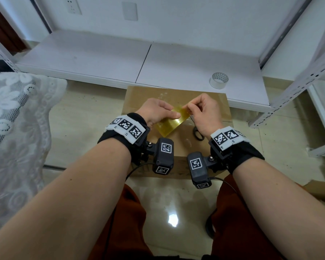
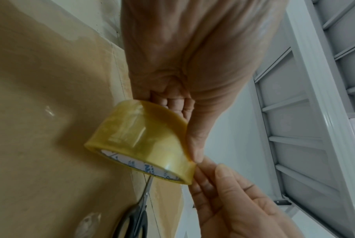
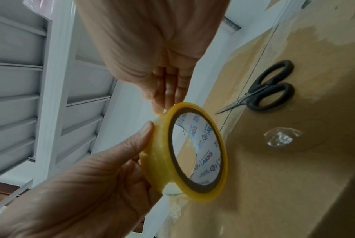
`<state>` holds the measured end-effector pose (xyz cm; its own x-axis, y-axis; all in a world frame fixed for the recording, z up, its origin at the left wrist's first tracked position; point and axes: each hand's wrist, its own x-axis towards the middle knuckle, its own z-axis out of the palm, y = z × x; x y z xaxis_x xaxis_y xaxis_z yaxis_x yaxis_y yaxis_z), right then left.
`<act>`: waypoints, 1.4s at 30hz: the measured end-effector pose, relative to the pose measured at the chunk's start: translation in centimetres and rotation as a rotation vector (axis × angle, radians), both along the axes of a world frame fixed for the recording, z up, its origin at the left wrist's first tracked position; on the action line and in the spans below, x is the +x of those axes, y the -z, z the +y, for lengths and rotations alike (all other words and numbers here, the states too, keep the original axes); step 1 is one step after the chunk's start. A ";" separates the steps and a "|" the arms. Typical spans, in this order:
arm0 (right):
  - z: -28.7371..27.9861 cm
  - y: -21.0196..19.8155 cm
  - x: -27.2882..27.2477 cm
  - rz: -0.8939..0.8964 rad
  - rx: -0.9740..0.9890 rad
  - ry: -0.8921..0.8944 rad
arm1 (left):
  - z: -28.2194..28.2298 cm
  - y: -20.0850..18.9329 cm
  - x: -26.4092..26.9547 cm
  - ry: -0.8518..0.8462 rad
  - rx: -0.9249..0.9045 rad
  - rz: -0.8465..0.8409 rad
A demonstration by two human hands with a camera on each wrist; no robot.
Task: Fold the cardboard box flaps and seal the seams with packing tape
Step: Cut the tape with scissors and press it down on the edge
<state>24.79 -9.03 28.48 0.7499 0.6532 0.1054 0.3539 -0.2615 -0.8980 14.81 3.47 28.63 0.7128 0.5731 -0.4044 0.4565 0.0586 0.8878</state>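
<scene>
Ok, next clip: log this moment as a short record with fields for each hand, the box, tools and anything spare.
left hand: grips the yellow tape roll, held above the box
right hand: fingertips pinch at the roll's outer edge, apparently picking for the tape end
cardboard box: on the floor, top flaps closed, glossy tape already on parts of the top
scissors: black-handled, lying closed on the box top
clear tape roll: on the white shelf behind the box

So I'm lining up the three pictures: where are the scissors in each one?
Head: scissors right of centre, on the box, partly behind the right wrist.
Left wrist: bottom centre, below the yellow tape roll.
Right wrist: upper right.
Shared landmark: the yellow tape roll.
</scene>
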 end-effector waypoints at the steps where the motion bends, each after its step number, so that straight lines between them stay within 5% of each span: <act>1: 0.0 0.0 0.0 0.000 -0.001 0.004 | 0.0 0.1 0.1 -0.005 0.008 0.002; 13: 0.1 -0.3 -0.8 -0.083 -0.026 0.006 | -0.5 -0.3 0.4 -0.074 0.080 0.043; 24: -0.3 -1.1 -0.2 0.102 0.028 0.016 | -0.3 -0.6 -0.4 0.108 0.123 0.072; 42: -0.2 -1.6 -0.8 -0.049 0.018 -0.007 | -0.5 -1.5 -0.7 0.151 0.048 0.113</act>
<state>24.00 -9.18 30.05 0.7391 0.6559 0.1533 0.3990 -0.2430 -0.8842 14.08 2.95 30.16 0.7437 0.4836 -0.4615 0.5537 -0.0588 0.8306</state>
